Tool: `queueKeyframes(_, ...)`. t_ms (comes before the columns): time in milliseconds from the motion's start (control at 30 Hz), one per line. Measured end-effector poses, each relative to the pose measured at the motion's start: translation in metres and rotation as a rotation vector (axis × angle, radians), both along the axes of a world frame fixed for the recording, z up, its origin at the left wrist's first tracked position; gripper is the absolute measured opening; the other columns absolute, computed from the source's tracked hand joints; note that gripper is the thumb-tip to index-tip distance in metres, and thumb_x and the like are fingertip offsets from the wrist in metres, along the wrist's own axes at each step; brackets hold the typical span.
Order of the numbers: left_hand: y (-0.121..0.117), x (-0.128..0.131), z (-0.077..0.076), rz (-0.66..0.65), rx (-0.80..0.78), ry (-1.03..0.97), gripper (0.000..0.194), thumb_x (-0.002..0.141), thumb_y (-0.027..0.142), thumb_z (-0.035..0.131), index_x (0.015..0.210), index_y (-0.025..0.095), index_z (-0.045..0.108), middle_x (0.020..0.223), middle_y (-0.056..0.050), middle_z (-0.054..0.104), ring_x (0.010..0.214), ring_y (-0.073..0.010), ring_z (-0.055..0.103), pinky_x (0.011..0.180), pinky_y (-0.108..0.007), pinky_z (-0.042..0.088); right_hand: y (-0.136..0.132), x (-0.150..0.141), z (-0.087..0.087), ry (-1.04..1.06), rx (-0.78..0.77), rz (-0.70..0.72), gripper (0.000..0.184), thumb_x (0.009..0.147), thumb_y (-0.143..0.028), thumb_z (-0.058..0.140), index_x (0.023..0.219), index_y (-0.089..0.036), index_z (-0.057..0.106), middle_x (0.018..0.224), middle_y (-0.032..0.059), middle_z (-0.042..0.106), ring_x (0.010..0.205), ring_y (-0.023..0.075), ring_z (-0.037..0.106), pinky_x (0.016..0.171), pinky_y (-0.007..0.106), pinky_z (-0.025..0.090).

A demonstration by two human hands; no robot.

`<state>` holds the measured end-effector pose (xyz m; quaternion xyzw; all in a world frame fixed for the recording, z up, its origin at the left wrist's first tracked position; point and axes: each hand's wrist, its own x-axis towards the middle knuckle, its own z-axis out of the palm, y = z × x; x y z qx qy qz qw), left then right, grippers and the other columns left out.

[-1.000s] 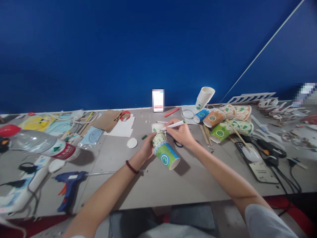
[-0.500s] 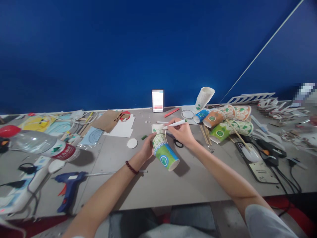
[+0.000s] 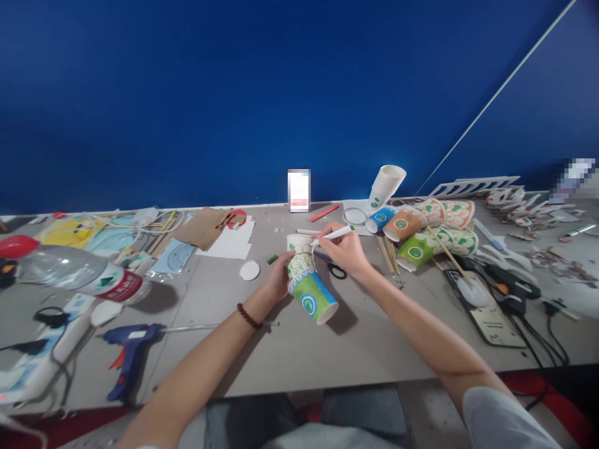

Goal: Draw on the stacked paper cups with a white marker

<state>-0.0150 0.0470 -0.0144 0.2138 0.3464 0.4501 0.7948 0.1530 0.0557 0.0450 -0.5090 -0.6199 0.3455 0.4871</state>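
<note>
Holds the cup stack [image 3: 311, 294], tilted, in the left hand [image 3: 278, 279], curled partly closed around its left side, above the desk [image 3: 299, 368]. Pinches a white marker [image 3: 339, 234] in the right hand [image 3: 347, 254], closed with thumb and fingers drawn together, and brings the tip at or just beside the right side of the cup stack, near the rim; too small to tell whether touching. Looks partly coloured: shows solid green and blue around a ringed round mark on the lower part, but only line patterns and small green leaves on the pale upper part. Seems mostly filled in at the lower end and largely unfilled higher up, as far as visible. Shows scissors [image 3: 337, 270] just right of the cup stack, a white disc [image 3: 249, 270] to its left, a red stick [image 3: 324, 212] beyond it, and an orange cup [image 3: 399, 225] and a green cup [image 3: 412, 251] well to its right.
</note>
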Motion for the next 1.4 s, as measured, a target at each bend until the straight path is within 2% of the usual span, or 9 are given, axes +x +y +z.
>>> queueKeyframes(167,0.0004,0.0001,-0.0011,-0.002,0.013,-0.014,0.036,0.072,0.037,0.067,0.097,0.011,0.067,0.081,-0.010,0.072,0.084,-0.0261,0.069,0.079,-0.036,0.053,0.0010,0.0001,-0.0031,-0.006,-0.004,0.014,0.002,0.070,-0.021,0.057,0.069,-0.021,0.058,0.078,0.0029,0.074,0.070,0.0186,0.068,0.065,0.027,0.050)
queueKeyframes(400,-0.0004,0.0006,0.0019,-0.007,0.022,0.006,0.037,0.072,0.039,0.065,0.096,0.011,0.068,0.082,-0.010,0.073,0.083,-0.0266,0.069,0.078,-0.037,0.054,-0.0008,-0.0009,-0.0008,0.026,0.017,0.074,0.004,0.070,-0.020,0.055,0.066,-0.021,0.056,0.078,0.0035,0.073,0.089,0.0239,0.072,0.072,0.029,0.051)
queueKeyframes(667,-0.0005,-0.0013,0.0020,-0.019,0.030,-0.018,0.040,0.072,0.040,0.065,0.099,0.010,0.068,0.082,-0.012,0.073,0.083,-0.0283,0.070,0.078,-0.038,0.054,-0.0012,-0.0004,-0.0002,-0.034,0.047,0.084,0.005,0.070,-0.020,0.056,0.066,-0.022,0.058,0.078,0.0026,0.072,0.095,0.0245,0.070,0.081,0.033,0.051)
queueKeyframes(900,0.0018,-0.0028,-0.0048,0.006,0.001,-0.039,0.048,0.079,0.049,0.063,0.109,0.011,0.065,0.087,-0.012,0.073,0.086,-0.0273,0.070,0.079,-0.037,0.055,-0.0015,-0.0002,0.0046,-0.032,0.017,0.061,0.005,0.069,-0.021,0.055,0.068,-0.021,0.060,0.078,0.0020,0.072,0.086,0.0217,0.069,0.074,0.030,0.051)
queueKeyframes(1000,0.0012,-0.0031,-0.0050,0.002,0.019,-0.025,0.046,0.080,0.045,0.066,0.111,0.012,0.065,0.089,-0.011,0.073,0.085,-0.0259,0.071,0.080,-0.035,0.055,-0.0010,0.0000,0.0038,-0.024,-0.009,0.058,0.006,0.069,-0.021,0.056,0.068,-0.020,0.061,0.078,0.0023,0.072,0.079,0.0200,0.068,0.070,0.028,0.051)
queueKeyframes(1233,-0.0017,-0.0002,-0.0029,-0.053,0.113,-0.077,0.043,0.077,0.043,0.070,0.103,0.009,0.067,0.089,-0.013,0.074,0.092,-0.0287,0.070,0.085,-0.038,0.054,-0.0002,0.0015,0.0037,-0.028,0.017,0.032,0.006,0.070,-0.020,0.056,0.068,-0.021,0.061,0.077,0.0022,0.071,0.088,0.0226,0.070,0.079,0.032,0.053)
queueKeyframes(1400,-0.0014,0.0015,-0.0021,-0.082,0.118,-0.085,0.041,0.081,0.041,0.066,0.107,0.010,0.067,0.093,-0.014,0.074,0.096,-0.0290,0.069,0.088,-0.039,0.053,0.0018,0.0030,0.0033,0.009,-0.004,0.058,0.006,0.068,-0.019,0.056,0.069,-0.021,0.061,0.078,0.0018,0.072,0.082,0.0211,0.070,0.072,0.029,0.054)
